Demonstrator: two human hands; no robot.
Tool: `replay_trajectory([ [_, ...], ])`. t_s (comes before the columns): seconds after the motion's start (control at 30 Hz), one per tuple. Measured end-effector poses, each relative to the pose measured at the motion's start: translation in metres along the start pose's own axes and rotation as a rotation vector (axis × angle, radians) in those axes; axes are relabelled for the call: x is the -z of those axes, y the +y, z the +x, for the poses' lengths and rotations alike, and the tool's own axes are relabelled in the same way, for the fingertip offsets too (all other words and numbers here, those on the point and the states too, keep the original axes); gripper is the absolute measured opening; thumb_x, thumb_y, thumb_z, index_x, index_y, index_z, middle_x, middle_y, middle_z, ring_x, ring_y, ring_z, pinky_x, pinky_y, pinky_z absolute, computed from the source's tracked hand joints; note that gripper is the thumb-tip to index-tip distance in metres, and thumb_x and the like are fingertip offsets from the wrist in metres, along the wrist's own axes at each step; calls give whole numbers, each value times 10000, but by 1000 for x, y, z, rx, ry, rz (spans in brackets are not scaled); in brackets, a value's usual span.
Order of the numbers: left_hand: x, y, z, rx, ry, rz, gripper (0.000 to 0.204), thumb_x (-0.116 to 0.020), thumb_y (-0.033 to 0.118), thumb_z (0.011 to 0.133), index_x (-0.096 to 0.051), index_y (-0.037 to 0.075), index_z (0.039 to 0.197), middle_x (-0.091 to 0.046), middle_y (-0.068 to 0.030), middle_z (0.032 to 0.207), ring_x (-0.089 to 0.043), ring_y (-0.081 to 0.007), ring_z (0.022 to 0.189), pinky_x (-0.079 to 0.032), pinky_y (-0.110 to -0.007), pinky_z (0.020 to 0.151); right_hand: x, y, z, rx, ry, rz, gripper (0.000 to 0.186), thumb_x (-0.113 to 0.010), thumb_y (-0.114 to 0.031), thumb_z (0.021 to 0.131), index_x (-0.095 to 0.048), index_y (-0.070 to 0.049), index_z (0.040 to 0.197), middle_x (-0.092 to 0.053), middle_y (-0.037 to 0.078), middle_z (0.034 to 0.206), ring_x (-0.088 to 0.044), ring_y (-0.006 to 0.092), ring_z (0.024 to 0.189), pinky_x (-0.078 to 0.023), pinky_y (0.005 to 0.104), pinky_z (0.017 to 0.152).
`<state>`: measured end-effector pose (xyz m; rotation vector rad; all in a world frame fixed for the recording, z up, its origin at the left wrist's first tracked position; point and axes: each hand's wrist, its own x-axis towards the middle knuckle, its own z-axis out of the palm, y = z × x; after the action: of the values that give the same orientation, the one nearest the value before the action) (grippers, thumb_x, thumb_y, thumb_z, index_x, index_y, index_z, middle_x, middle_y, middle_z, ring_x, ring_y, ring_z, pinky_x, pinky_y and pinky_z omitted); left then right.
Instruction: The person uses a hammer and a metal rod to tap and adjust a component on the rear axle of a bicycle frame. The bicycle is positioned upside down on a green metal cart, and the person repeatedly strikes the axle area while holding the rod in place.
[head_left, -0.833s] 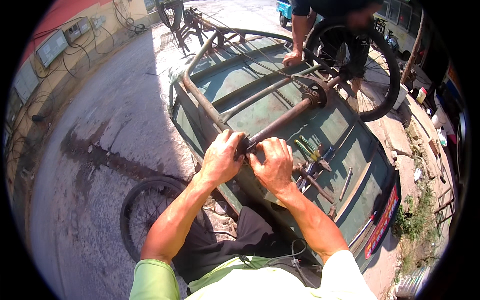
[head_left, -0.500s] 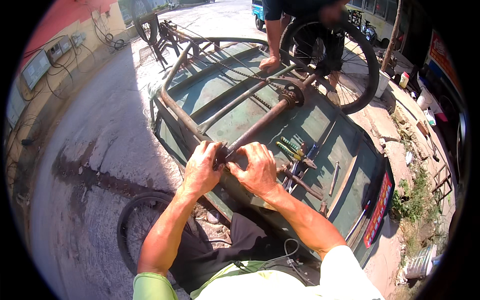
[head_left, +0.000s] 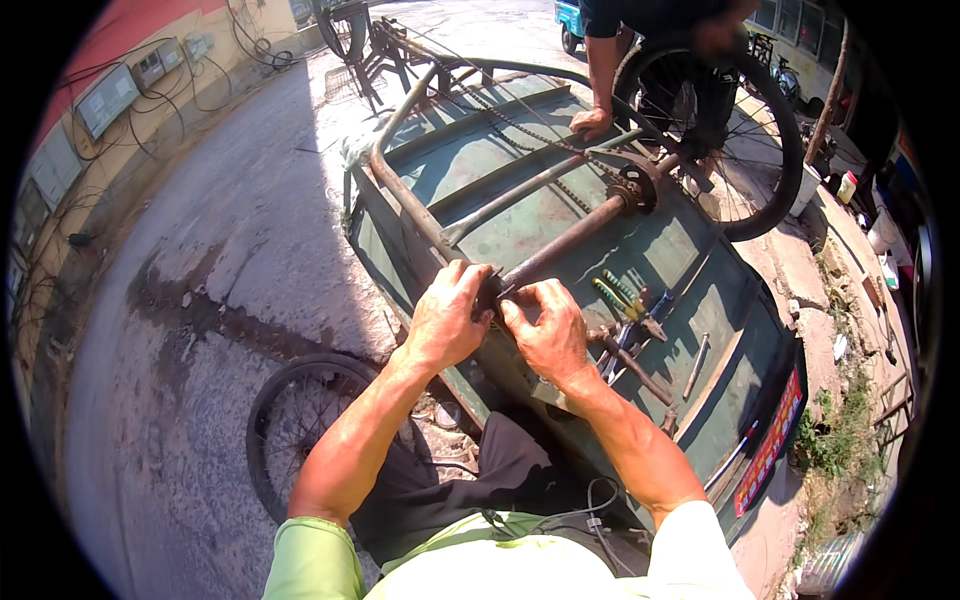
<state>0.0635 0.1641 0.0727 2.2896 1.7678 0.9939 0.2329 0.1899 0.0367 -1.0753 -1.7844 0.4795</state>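
Observation:
My left hand [head_left: 450,315] and my right hand [head_left: 540,325] both grip a small dark fitting [head_left: 491,290] at the near end of a rusty axle tube [head_left: 565,240], their fingers curled round it and partly hiding it. The tube runs up to a sprocket [head_left: 635,190] with a chain [head_left: 575,195], across an upturned green cart body [head_left: 515,220] with a tubular frame [head_left: 400,195]. To the right of my hands lie green-yellow handled pliers [head_left: 615,300], a hammer [head_left: 640,370] and a metal rod [head_left: 695,365].
A co-worker's hand [head_left: 591,124] rests on the cart by an upright wheel [head_left: 745,215]. A loose wheel [head_left: 262,440] lies on the ground at lower left. Meter boxes and cables [head_left: 107,100] line the left wall. A bucket [head_left: 805,190] stands at the right; a blue vehicle [head_left: 567,20] is behind.
The whole view shifts left and back again as the head moves. Both hands stay on the fitting at the tube's end, with only slight finger movement. The tools lie as before.

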Motion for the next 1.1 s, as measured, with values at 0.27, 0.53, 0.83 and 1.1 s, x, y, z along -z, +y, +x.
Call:
replay_trajectory([
  [0.27, -3, 4, 2, -22, 14, -16, 565, -762, 17, 715, -575, 25, 1247, -576, -160, 1141, -598, -367, 1078, -518, -413, 899, 0, 1, 0, 203, 117, -217, 182, -741, -211, 827, -664, -51, 865, -640, 85, 876, -616, 292, 858, -450, 438, 777],
  [0.53, -3, 7, 3, 33, -21, -70, 556, -754, -27, 723, -564, 28, 1242, -581, -152, 1160, -604, -359, 1108, -508, -405, 925, -3, 2, -8, 107, 149, -156, 286, -797, -253, 745, -639, -89, 919, -601, 66, 936, -592, 273, 937, -444, 434, 822],
  [0.83, -6, 10, 5, 6, -15, -73, 557, -742, -30, 723, -563, 0, 1250, -576, -172, 1141, -606, -374, 1080, -517, -411, 918, -7, 4, -2, 88, 142, -160, 240, -694, -302, 841, -631, -74, 800, -613, 87, 831, -598, 288, 840, -439, 449, 768],
  [1.1, -12, 15, 6, 34, 1, -109, 531, -727, -39, 754, -567, -8, 1260, -588, -156, 1166, -637, -316, 1057, -521, -378, 911, 1, 9, 0, 260, 191, -208, 261, -739, -239, 771, -631, -36, 895, -599, 118, 883, -592, 300, 874, -437, 440, 783],
])
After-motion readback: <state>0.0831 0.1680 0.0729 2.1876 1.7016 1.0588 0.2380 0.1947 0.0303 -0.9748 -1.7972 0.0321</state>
